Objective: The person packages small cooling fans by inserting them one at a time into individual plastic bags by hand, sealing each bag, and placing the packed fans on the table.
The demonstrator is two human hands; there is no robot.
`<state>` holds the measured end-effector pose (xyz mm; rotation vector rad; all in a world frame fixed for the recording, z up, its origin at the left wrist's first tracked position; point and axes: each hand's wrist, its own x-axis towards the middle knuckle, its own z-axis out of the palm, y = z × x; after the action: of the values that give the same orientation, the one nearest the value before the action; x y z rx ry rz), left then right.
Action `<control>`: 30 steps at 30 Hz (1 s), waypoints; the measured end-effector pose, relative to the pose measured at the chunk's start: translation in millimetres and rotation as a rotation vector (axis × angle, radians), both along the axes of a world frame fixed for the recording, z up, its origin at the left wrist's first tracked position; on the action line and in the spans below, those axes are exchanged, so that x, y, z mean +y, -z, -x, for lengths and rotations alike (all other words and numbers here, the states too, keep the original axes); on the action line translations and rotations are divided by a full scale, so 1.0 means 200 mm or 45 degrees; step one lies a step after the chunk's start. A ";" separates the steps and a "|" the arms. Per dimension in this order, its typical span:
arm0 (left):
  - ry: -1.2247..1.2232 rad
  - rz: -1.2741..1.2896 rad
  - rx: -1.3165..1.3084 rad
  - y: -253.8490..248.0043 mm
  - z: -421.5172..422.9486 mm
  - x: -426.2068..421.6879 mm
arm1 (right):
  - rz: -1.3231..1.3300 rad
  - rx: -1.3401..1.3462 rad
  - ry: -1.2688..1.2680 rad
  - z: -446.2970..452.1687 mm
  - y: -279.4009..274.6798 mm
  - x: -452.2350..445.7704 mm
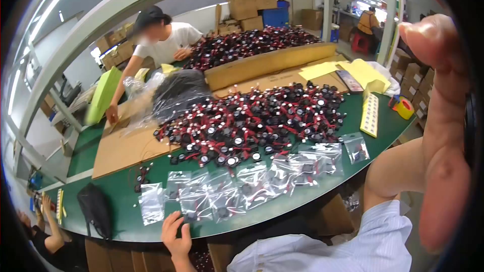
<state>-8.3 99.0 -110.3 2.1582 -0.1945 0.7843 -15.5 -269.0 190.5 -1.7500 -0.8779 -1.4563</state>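
Observation:
My left hand (176, 234) is at the near table edge, fingers apart and slightly curled, holding nothing visible. Just beyond it lie clear zip bags (195, 199), several in a row, with small dark parts inside. A flat zip bag (152, 204) lies to its left. My right hand (441, 106) is raised very close to the camera, large at the right edge; its fingers look apart, and part of it is cut off. Behind the bags spreads a heap of small round black parts with red wires and white connectors (252, 123).
A person (166, 38) in a white top works across the green table (297, 199), near another heap (257, 40). A cardboard sheet (121, 143), black pouch (94, 210), label strip (370, 115), tape dispenser (403, 107) and phone (349, 80) lie around. An upright post (390, 20) stands right.

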 end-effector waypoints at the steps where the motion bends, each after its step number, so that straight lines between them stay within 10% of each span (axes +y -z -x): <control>1: 0.032 -0.119 -0.109 -0.09 0.00 -0.04 | -0.028 -0.015 0.084 0.01 0.01 -0.03; 12: 0.007 -0.144 -0.063 -0.09 0.02 -0.04 | -0.111 -0.046 0.355 -0.05 0.10 -0.12; 17: 0.032 -0.134 -0.075 -0.11 0.03 -0.04 | -0.132 0.830 -0.032 -0.41 0.50 -0.24; 30: 0.057 0.009 -0.119 -0.21 0.06 -0.16 | 0.859 1.315 0.565 -1.15 0.82 0.13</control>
<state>-20.9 66.9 -68.2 2.1051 -0.2871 0.8597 214.9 -243.5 27.4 -2.8860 -0.4105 -0.2522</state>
